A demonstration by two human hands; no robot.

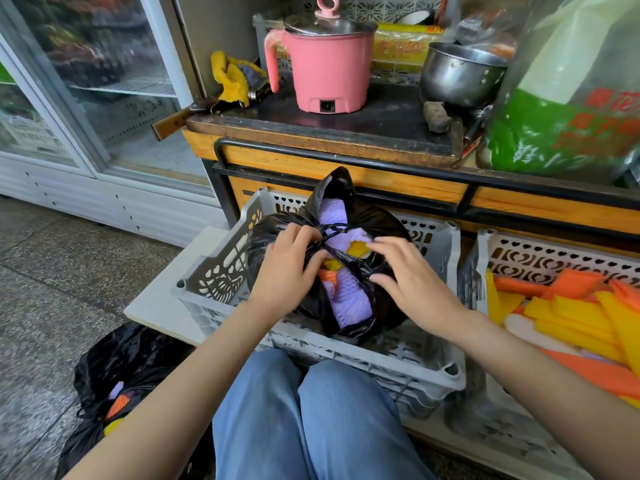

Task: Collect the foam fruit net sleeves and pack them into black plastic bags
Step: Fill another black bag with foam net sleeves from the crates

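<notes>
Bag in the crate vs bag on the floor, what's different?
The bag in the crate sits inside the gray crate; the bag on the floor lies on tiles. The left hand and right hand hold the first; nothing touches the second. Both are black, with purple, orange and yellow sleeves showing.
</notes>
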